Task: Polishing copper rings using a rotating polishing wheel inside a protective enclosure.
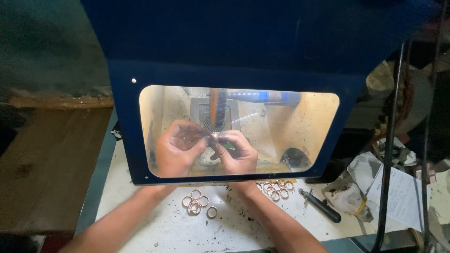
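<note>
Fingers (199, 136) of both hands pinch one small metal piece (213, 135) between them, held up to the narrow spinning wheel (213, 110) inside the dark blue hooded cabinet (234, 42); the piece is too small to tell its shape. That cabinet fills the upper middle of the view, and the hands work behind its clear, warmly lit window panel (300, 136). Under it lies the white, speckled surface (159, 225), with brown wooden boards (42, 164) to the left. Both forearms reach over the surface and under the panel's lower edge. The left hand (178, 150) and the right hand (236, 154) sit close together, fingertips meeting at the piece. To the right lie crumpled white papers (398, 197) and a soiled cloth glove (347, 197), and beside the glove a black-handled tool (321, 206). On the surface between the forearms rests a cluster of copper-coloured rings (195, 202), and a second group of rings (276, 188) lies just right of the right wrist.
</note>
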